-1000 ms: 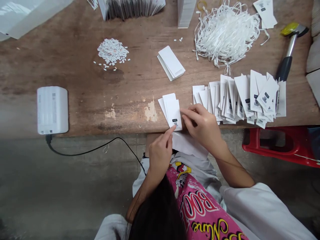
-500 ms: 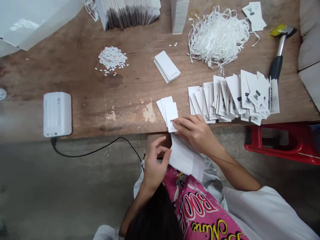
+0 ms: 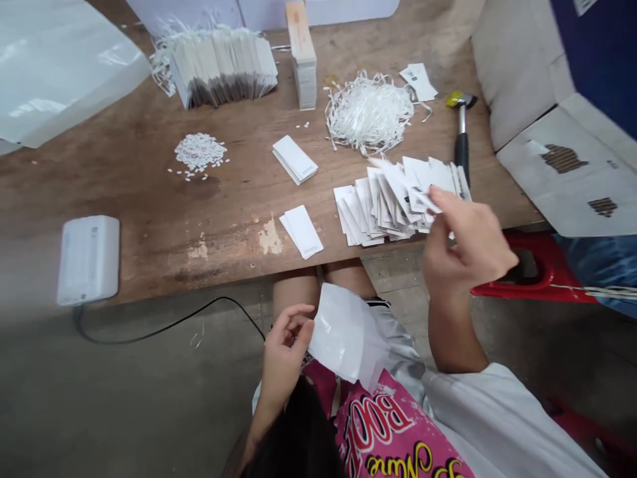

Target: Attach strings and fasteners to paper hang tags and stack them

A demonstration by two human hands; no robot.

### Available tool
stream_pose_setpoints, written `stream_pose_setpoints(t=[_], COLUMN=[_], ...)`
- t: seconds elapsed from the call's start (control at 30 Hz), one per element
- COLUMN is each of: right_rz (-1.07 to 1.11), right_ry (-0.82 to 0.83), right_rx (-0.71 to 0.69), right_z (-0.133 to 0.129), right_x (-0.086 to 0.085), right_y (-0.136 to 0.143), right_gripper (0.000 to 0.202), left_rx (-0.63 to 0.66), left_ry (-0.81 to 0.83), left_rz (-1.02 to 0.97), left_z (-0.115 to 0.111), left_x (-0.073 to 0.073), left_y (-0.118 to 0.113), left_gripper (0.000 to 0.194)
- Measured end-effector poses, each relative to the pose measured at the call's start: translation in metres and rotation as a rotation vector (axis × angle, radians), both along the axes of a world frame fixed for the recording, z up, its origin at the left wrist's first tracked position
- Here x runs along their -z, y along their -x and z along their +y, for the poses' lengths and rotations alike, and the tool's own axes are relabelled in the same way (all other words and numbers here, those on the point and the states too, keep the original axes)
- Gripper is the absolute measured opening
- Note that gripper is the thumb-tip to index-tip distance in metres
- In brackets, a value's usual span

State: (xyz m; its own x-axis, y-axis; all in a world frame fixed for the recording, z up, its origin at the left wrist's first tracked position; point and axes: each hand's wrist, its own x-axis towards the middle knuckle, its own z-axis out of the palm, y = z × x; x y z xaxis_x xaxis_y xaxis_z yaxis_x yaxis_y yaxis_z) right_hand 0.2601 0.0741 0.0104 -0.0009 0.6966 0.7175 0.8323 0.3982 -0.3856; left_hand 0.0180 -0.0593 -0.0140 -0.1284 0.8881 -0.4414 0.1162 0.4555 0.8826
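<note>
Closed pinch, my right hand [image 3: 465, 242]: a white hang tag [image 3: 407, 185], liable to disorder the loosely fanned tag row [image 3: 379, 211] if its edge catches

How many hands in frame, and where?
2: left hand right beside the white sheet; right hand holding a card over the row of cards. No others show.

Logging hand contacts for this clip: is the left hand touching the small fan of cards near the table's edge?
Apart: the head view shows the left hand off the tabletop, with a clear gap to the fan of cards.
</note>
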Motion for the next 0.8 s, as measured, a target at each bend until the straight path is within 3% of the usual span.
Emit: stream_pose_setpoints(t=[0.07,0.17,0.23,0.33,0.37,0.43,0.5,0.6,0.7,0.8], right_rz=[0.026,-0.061,-0.024,0.212,0.228,0.226,0.236,0.189,0.135,0.097], right_ry=[-0.014,0.147,0.212,0.173,0.137,0.081,0.095,0.333,0.492,0.59], right_rx=[0.064,0.02,-0.094,-0.376,-0.399,-0.288,-0.059,0.212,0.319,0.378], right_z=[0.001,-0.009,-0.031,-0.07,-0.077,-0.072,-0.045,0.008,0.038,0.043], right_x=[-0.004,-0.013,-0.025,-0.045,-0.048,-0.045,-0.031,-0.006,0.005,0.0], right_y=[-0.024,-0.042,-0.039,-0.025,-0.021,-0.02,-0.026,-0.036,-0.032,-0.02], right_gripper=[0.033,0.031,0.036,0.035,0.034,0.031,0.026,0.053,0.071,0.079], left_rx=[0.002,-0.013,-0.033,-0.054,-0.057,-0.064,-0.065,-0.051,-0.056,-0.061], left_ry=[-0.003,-0.024,-0.023,-0.024,-0.034,-0.059,-0.08,-0.091,-0.096,-0.105], left_rz=[-0.012,-0.01,-0.002,0.02,0.027,0.038,0.047,0.06,0.069,0.077], left_z=[-0.001,-0.003,-0.004,-0.007,-0.008,-0.011,-0.014,-0.019,-0.021,-0.022], left_x=[0.001,0.0,0.0,0.0,0.001,0.003,0.005,0.008,0.008,0.006], left_y=[-0.002,-0.002,-0.002,-0.001,0.0,0.001,0.002,0.003,0.004,0.002], left_gripper=[0.021,0.023,0.023,0.025,0.025,0.027,0.028,0.028,0.029,0.029])
